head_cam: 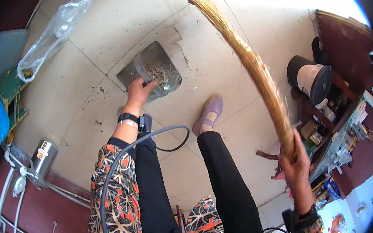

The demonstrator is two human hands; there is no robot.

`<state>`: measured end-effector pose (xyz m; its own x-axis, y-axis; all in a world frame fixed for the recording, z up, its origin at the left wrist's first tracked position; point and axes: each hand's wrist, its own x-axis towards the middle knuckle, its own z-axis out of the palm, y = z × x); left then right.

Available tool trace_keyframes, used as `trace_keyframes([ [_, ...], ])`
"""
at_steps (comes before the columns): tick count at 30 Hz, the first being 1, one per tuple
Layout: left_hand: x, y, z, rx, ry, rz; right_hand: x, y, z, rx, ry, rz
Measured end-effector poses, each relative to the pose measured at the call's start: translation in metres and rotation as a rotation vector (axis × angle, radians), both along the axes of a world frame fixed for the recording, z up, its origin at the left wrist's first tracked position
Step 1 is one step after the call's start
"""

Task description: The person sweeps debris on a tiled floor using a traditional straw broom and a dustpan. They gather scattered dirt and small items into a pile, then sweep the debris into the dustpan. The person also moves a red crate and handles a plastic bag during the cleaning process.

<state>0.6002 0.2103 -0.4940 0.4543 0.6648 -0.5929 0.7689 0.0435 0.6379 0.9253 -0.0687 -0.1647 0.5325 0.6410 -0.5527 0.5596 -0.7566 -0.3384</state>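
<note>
A grey dustpan (125, 71) lies on the tiled floor ahead of my feet. My left hand (139, 91) grips the band-like handle (142, 67) arching across it. Dust and small scraps (163, 72) are gathered in the pan, right of the handle. On the right, my right hand (297, 169) is closed around the lower end of a long straw broom (247, 53) as seen in the picture. From that hand the broom rises up and leftward, and its far end runs out of view at the top edge.
A clear plastic bag (54, 36) hangs at upper left by a green frame (11, 85). A steel cylinder (44, 155) stands near pipes at left. A black-lidded bucket (311, 78) and cluttered glass-topped table (336, 143) are on the right. A cable (110, 174) loops over my left arm.
</note>
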Motion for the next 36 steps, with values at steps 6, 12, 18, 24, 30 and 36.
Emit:
trace_keyframes([
  [6,-0.090,-0.018,0.025,0.022,0.114,0.106,0.040,0.079,-0.083,-0.084,-0.304,0.251],
  [12,-0.156,-0.051,0.027,0.047,0.219,0.176,-0.027,0.034,-0.109,-0.082,-0.130,0.395],
  [18,-0.174,-0.069,0.010,-0.097,0.384,0.028,-0.082,-0.073,-0.041,-0.288,0.021,0.428],
  [24,-0.165,-0.074,-0.006,0.041,0.261,-0.075,-0.142,-0.117,0.025,-0.337,0.108,0.165],
  [30,-0.147,-0.078,-0.014,0.055,0.342,-0.187,-0.153,-0.107,0.019,-0.210,0.189,-0.489],
  [36,-0.095,-0.085,-0.012,0.095,0.379,-0.225,-0.180,-0.083,-0.028,-0.249,0.411,-0.695],
])
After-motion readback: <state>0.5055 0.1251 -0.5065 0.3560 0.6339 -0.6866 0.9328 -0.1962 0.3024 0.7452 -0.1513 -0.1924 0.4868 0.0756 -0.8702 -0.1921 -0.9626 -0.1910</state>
